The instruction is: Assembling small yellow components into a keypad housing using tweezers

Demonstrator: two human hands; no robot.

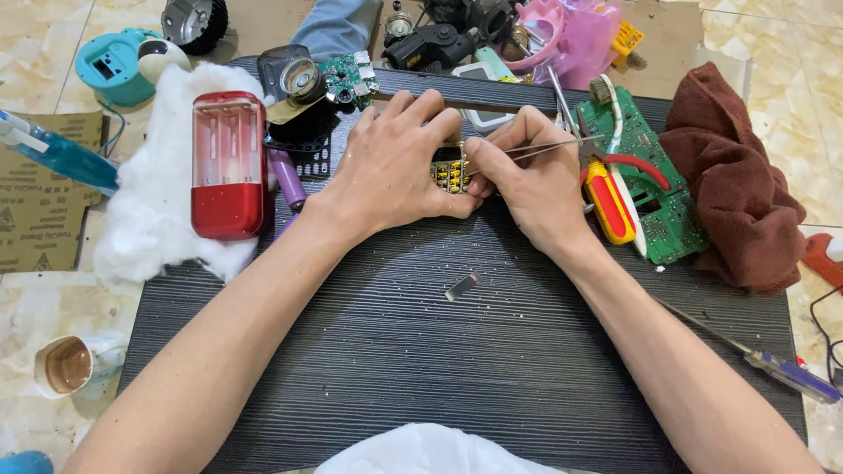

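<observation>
Tweezers [549,147] pinched in right hand [536,189], tips at small part [450,174] gripped by left hand [395,167]. Risk: a slip could fling components onto board [439,351].

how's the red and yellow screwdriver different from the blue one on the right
The red and yellow screwdriver has a short, fat handle; the blue screwdriver is long and thin. The first lies on the black board against a green circuit board, beside the right hand; the second lies at the board's right edge, away from both hands. Neither is held.
</observation>
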